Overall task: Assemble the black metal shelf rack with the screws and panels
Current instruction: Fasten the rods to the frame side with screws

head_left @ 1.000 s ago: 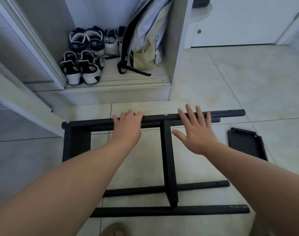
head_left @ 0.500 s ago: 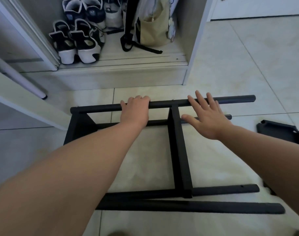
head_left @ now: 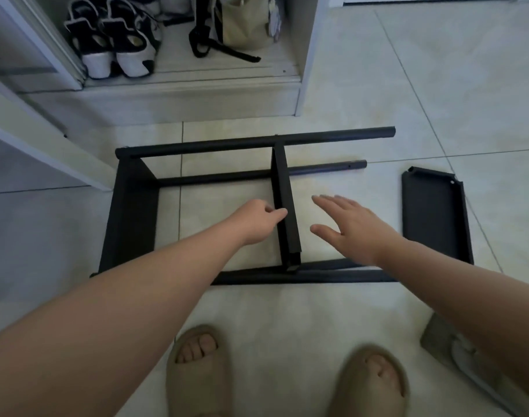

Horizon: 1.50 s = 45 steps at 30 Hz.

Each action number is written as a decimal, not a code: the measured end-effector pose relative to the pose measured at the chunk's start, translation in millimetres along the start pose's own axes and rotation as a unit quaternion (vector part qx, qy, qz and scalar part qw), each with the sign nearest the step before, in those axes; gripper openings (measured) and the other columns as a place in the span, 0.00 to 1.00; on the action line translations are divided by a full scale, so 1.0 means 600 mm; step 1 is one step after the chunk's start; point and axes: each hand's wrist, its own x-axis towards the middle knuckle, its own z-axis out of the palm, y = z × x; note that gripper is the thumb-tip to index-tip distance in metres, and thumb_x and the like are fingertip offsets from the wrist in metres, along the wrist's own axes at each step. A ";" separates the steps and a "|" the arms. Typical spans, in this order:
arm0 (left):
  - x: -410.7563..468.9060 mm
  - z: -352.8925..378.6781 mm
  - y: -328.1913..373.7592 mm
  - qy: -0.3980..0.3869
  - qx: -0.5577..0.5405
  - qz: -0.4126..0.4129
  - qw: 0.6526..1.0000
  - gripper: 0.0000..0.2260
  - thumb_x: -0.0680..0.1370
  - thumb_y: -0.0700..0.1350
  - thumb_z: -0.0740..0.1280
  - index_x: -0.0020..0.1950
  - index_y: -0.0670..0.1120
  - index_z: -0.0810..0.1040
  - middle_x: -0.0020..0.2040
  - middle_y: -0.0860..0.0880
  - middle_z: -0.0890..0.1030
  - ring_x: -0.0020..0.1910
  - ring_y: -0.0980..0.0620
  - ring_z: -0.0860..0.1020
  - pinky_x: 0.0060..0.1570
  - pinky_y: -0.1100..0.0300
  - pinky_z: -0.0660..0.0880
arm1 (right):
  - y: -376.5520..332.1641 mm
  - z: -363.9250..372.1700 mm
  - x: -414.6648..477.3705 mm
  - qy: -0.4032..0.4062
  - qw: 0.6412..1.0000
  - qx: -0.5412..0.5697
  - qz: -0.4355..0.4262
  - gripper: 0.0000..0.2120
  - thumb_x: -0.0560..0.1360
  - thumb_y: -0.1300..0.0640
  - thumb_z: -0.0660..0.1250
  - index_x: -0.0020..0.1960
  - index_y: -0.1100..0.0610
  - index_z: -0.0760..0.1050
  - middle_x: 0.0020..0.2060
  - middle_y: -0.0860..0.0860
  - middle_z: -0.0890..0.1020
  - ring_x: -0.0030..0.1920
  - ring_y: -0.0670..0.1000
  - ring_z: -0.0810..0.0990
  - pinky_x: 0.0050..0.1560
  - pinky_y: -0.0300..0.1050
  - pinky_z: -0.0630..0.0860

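The black metal rack [head_left: 257, 142] lies on its side on the tiled floor, with four poles joined by a left end panel [head_left: 130, 218] and a middle panel [head_left: 282, 182]. My left hand [head_left: 257, 221] has curled fingers that pinch the left edge of the middle panel about halfway along. Just to the right of that panel, my right hand [head_left: 350, 227] hovers with its fingers spread, holding nothing. A loose black panel [head_left: 434, 212] lies flat on the floor to the right of the rack, apart from it.
An open cabinet behind the rack holds shoes [head_left: 115, 46] and a beige bag [head_left: 242, 22]. A white door edge [head_left: 46, 145] juts in at the left. My slippered feet [head_left: 197, 365] stand in front of the rack. A grey object [head_left: 455, 353] lies at lower right.
Both hands have left the far top pole and come back toward me to the middle panel. The left hand now pinches its edge. The view has tilted downward.
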 end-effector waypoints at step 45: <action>-0.035 0.053 0.022 -0.012 0.053 -0.055 0.997 0.23 0.81 0.59 0.62 0.61 0.40 0.76 0.44 0.47 0.80 0.43 0.47 0.78 0.41 0.56 0.71 | 0.009 0.052 -0.062 -0.046 0.982 -0.184 -0.008 0.26 0.82 0.37 0.58 0.76 0.46 0.65 0.67 0.47 0.76 0.68 0.55 0.72 0.68 0.51 0.64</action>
